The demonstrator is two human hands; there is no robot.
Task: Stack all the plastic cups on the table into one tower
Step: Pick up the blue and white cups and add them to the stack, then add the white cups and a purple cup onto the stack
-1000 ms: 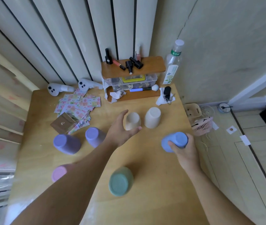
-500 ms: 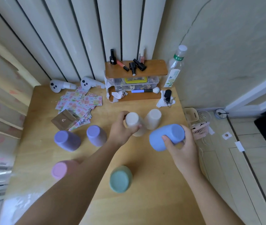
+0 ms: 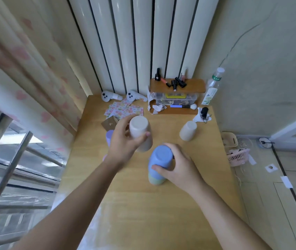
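Observation:
My right hand (image 3: 178, 167) grips an upside-down blue cup (image 3: 160, 160) that sits over the green cup (image 3: 156, 181) standing on the wooden table (image 3: 161, 213); only the green rim shows below the blue. My left hand (image 3: 123, 141) holds a beige cup (image 3: 141, 133) upside down in the air, just left of and above the blue one. A second beige cup (image 3: 188, 131) stands inverted at the right. A purple cup (image 3: 109, 137) peeks out behind my left hand, and a sliver of pink cup (image 3: 105, 156) shows beside my left wrist. Other cups are hidden by my left arm.
At the back stand a small wooden shelf (image 3: 178, 86) with nail polish bottles, a clear box, a water bottle (image 3: 213, 86), two white controllers (image 3: 110, 96), scattered cards (image 3: 123, 110) and keys on a tissue (image 3: 204, 114). A curtain hangs left; a pink fan (image 3: 238, 156) lies on the floor, right.
My right hand brought the blue cup from the right and set it over the green cup. My left hand took the beige cup and lifted it off the table. The camera tilted up.

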